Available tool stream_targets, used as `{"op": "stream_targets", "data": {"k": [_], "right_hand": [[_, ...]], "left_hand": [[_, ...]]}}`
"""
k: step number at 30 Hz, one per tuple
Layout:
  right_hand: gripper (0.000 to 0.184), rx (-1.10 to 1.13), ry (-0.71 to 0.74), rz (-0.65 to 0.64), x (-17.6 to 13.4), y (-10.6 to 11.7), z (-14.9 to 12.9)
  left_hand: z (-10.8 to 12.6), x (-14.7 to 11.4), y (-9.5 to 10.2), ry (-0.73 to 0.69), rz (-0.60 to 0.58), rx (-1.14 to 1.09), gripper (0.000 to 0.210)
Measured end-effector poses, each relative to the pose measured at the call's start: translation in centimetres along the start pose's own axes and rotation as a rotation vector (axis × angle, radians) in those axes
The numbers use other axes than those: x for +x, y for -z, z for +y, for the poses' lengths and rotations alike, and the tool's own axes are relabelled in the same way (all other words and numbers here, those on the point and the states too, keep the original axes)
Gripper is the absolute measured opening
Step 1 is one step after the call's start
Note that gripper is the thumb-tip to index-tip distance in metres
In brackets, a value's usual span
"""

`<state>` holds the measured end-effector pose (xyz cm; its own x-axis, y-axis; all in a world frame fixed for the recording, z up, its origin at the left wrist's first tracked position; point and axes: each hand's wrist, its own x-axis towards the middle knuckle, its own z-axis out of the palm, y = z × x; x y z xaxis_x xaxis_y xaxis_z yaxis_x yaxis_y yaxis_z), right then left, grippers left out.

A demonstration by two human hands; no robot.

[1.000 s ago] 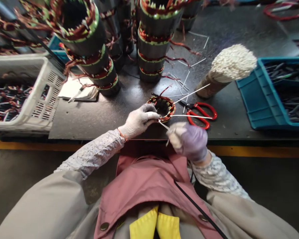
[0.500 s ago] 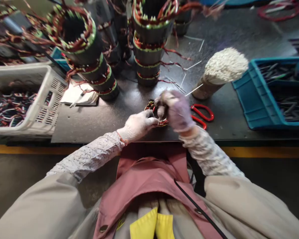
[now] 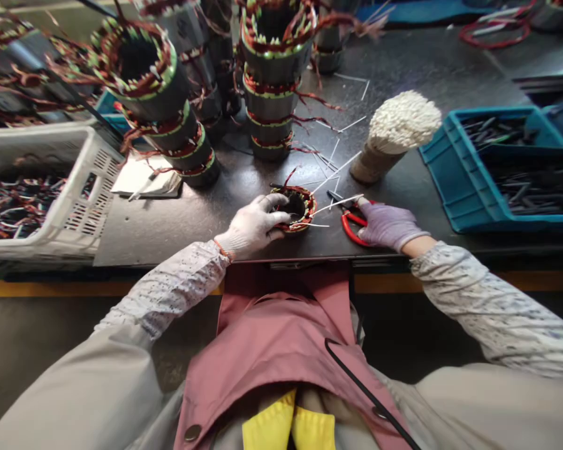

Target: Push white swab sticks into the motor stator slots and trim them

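Observation:
A small wound stator (image 3: 304,226), a ring edged with copper-coloured windings, rests on the dark bench near its front edge. My left hand (image 3: 256,226), in a white glove, grips its left side, with fingertips over the rim. White tie cords (image 3: 340,204) stick out from its right side; one reaches the fingertips of my right hand (image 3: 388,226). That hand wears a pale purple glove and closes on the red-handled scissors (image 3: 351,236), whose dark blades point to the stator. The palm hides part of the handles.
Stacked larger stators (image 3: 274,94) rise at the back, with another stack (image 3: 169,125) to their left. A bundle of white cords (image 3: 403,122) stands in a holder behind my right hand. A blue bin (image 3: 443,165) is at right, a white crate (image 3: 82,181) at left.
My right hand has moved from the stator rightward onto the scissors, uncovering the ring and its white cords. My left hand stays at the stator's left side.

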<state>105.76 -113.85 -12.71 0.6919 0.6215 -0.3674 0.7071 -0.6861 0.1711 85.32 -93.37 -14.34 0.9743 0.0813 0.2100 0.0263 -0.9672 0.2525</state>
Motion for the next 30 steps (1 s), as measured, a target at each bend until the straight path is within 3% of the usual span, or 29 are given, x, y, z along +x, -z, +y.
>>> {"op": "stream_targets", "data": {"k": [3,7,10,14,18,25,30], "right_hand": [[0.060,0.083,0.020,0.032,-3.3,-1.4,-0.4],[0.049,0.304,0.332,0.363,-7.4,-4.8,-2.3],[0.048,0.295,0.337,0.492,-8.0,-5.1,-4.4],[0.050,0.145,0.298,0.457,-7.0,-3.5,-5.7],[0.050,0.137,0.344,0.363,-6.6,-3.5,-4.6],[0.051,0.164,0.185,0.448,-5.9,-3.2,-3.2],[0.049,0.174,0.231,0.282,-4.7,-2.1,-3.5]], "left_hand": [[0.9,-1.2,-0.9,0.000,0.097,-0.015,0.030],[1.7,-1.9,-1.5,0.031,0.177,-0.015,0.027],[1.8,-1.8,-1.6,0.046,0.181,-0.002,0.029],[1.8,-1.8,-1.7,0.047,0.190,0.019,0.031],[1.4,-1.9,-1.6,0.007,0.229,0.020,0.029],[0.4,-1.6,-1.2,-0.080,0.180,0.015,0.028],[-0.6,-1.9,-0.4,-0.089,0.135,0.014,0.029]]}}
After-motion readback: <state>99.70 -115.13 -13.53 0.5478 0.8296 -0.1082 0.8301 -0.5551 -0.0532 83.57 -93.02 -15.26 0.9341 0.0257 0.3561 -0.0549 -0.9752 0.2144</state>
